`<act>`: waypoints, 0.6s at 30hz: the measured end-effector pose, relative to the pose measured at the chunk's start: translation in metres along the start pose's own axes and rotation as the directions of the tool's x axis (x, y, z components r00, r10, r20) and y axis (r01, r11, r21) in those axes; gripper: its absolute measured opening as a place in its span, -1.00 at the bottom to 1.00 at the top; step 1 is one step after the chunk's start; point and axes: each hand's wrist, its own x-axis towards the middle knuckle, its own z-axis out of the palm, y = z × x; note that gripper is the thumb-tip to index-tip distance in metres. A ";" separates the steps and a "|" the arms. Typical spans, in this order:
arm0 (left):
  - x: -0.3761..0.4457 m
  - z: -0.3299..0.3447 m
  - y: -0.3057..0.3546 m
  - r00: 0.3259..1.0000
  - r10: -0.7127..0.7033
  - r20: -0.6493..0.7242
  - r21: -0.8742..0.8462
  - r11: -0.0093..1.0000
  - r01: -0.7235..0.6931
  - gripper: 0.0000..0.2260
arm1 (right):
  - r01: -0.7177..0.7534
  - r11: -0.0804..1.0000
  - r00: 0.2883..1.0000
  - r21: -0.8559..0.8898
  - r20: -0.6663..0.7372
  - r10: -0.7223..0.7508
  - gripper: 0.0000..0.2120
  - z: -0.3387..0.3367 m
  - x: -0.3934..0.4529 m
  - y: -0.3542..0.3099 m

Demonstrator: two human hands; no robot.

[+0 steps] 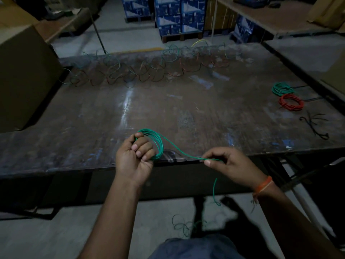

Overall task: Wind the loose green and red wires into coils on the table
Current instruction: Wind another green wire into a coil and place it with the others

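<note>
Green wire (173,146): partly coiled, loops gripped in left hand (135,152) at tabletop (112,109) near edge; right hand (225,161) pinches the trailing strand. Finished green coil (281,88) and red coil (291,102) lie far right.

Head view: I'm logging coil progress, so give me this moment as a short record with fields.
left hand: grips the green coil being wound
right hand: pinches the green wire's loose run
wire tail: hangs below the table edge
finished coils: one green, one red, far right of table
unwound wires: tangled along the far edge
</note>
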 end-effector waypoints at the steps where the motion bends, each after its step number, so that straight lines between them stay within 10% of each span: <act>1: 0.001 0.000 -0.001 1.000 0.011 -0.005 -0.004 1.000 -0.011 -0.71 | 0.035 0.997 0.998 -0.063 0.051 -0.032 -0.92 0.001 0.000 -0.009; 8: 0.000 0.009 -0.027 0.975 0.182 -0.129 0.314 0.940 -0.134 -0.74 | 0.243 0.963 0.965 -0.117 0.136 -0.227 -0.88 0.014 0.003 -0.061; 15: -0.016 0.025 -0.051 0.946 0.303 0.115 0.816 0.514 -0.264 -0.70 | 0.365 0.907 0.928 -0.210 0.163 -0.336 -0.89 0.015 0.022 -0.098; 18: -0.018 0.027 -0.050 0.957 0.261 0.124 0.828 0.505 -0.244 -0.56 | 0.383 0.905 0.919 -0.187 0.175 -0.353 -0.81 0.006 0.031 -0.106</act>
